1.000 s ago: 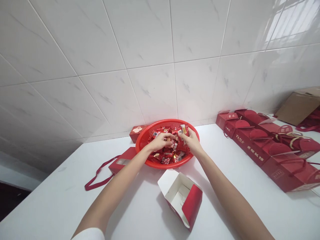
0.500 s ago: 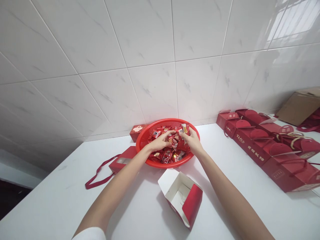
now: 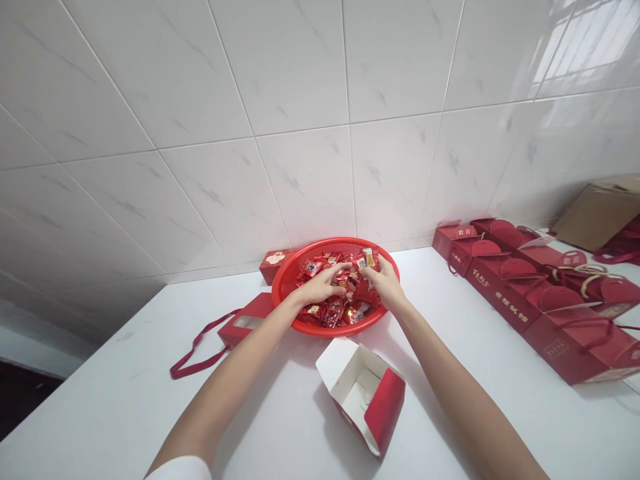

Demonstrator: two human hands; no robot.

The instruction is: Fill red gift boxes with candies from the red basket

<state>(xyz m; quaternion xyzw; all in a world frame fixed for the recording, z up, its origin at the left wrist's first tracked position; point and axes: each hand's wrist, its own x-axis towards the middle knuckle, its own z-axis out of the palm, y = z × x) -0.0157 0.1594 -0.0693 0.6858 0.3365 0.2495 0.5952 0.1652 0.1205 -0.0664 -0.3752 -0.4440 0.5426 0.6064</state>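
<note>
A red plastic basket [image 3: 286,277] full of red-wrapped candies [image 3: 333,313] stands against the tiled wall. My left hand [image 3: 320,285] reaches into it from the left, thumb and forefinger apart over the candies; its other fingers are partly hidden. On the right side of the basket, my right hand [image 3: 387,283] has its fingers closed on a wrapped candy [image 3: 369,257] with a pale and gold wrapper. Between my forearms, just in front of the basket, an open red box [image 3: 387,410] with a white inside lies tilted on the table, and I see no candy in it.
A red box with a ribbon handle [image 3: 245,323] lies left of the basket on the white table [image 3: 125,400]. Behind it sits a small red box [image 3: 273,265]. Rows of closed red gift boxes [image 3: 520,300] fill the right side, with a cardboard carton [image 3: 595,213] beyond.
My hands have hardly moved over the candies. The printed wrapper beside my right thumb has turned slightly, and the box and basket stay in place.
</note>
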